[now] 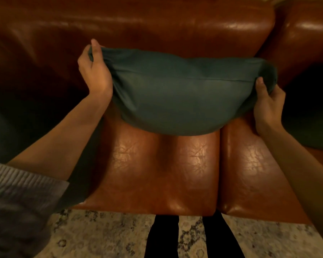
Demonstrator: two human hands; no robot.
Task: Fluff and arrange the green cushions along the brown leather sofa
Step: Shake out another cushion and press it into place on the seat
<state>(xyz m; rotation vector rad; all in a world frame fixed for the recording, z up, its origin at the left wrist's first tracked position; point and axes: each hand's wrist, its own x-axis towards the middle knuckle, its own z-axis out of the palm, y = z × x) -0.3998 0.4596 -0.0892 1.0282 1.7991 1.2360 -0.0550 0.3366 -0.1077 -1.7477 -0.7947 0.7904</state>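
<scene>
Now green cushion (177,97) stretched between both grips; left hand (94,71), right hand (268,105) pinching opposite corners above sofa (157,174).

A home living room: brown leather sofa (157,164) on patterned rug (101,235).

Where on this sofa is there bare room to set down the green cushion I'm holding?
Bare: the seat leather in front of the green cushion, out to the front edge, and the backrest above it. Crowded: the two ends, with a dark left cushion and a dark right cushion, both dimly lit.
</scene>
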